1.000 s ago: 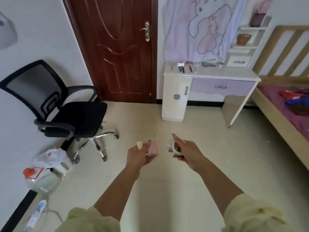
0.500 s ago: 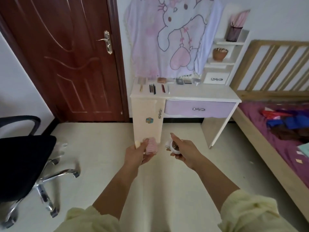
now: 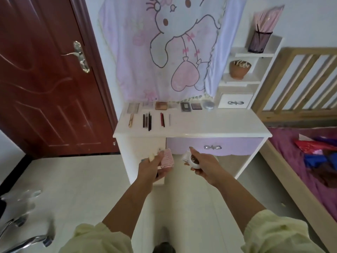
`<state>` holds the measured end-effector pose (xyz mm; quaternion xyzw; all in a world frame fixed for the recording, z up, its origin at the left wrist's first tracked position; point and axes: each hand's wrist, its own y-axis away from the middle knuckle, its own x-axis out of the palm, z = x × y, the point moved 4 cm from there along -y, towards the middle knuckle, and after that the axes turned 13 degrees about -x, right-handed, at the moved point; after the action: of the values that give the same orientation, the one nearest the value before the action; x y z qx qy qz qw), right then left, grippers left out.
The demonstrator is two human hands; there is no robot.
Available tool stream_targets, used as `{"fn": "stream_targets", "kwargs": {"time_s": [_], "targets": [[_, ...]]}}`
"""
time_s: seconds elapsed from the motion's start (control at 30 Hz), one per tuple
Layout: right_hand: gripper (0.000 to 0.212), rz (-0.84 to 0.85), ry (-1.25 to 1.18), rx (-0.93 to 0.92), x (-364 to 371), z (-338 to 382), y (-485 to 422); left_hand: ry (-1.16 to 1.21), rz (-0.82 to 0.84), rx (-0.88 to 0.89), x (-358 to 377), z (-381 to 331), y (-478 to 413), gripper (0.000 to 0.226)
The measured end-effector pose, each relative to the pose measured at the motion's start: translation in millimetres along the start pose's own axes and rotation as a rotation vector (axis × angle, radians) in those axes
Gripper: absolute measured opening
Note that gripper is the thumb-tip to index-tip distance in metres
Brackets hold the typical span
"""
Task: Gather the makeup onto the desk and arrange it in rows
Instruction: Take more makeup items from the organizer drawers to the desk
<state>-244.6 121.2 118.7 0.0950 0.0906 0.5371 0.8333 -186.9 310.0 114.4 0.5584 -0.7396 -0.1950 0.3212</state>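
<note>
Head camera shows a pink case (image 3: 166, 158) gripped in the left hand (image 3: 150, 169) and a white round pot (image 3: 191, 160) (label unreadable) pinched in the right hand (image 3: 207, 167), both held in front of the desk (image 3: 218, 125), where pencils (image 3: 147, 121) and palettes (image 3: 186, 106) lie in rows.

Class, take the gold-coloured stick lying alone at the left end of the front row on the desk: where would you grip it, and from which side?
Pinch the gold-coloured stick at its middle, coming down from above. It lies flat on the desk, pointing front to back, so the pinch closes on its left and right sides; the black pencils lie apart, leaving room.
</note>
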Motion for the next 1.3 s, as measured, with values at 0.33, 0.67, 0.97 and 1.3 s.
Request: {"fn": "stream_targets", "kwargs": {"time_s": [0.33, 0.67, 0.97, 1.3], "targets": [[0.042, -0.026, 0.095, 0.046, -46.6, 32.2, -192.2, -0.210, 0.084, -0.109, 85.3, -101.7, -169.6, 0.026], [0.041, -0.029, 0.280, 0.143, -118.0, 31.8, -355.3, -0.303, -0.053, -0.181, 169.2, -133.9, -322.1, 0.027], [0.045, 0.194, 0.511, 0.169, -159.2, 22.8, -488.5, -0.226, -0.267, -0.263, 223.3, -136.1, -422.8, 0.018], [0.038, 0.296, 0.567, 0.145, -133.1, 1.2, -536.5, -0.465, -0.474, -0.201, 230.5, -147.5, -457.4, 0.023]]}}
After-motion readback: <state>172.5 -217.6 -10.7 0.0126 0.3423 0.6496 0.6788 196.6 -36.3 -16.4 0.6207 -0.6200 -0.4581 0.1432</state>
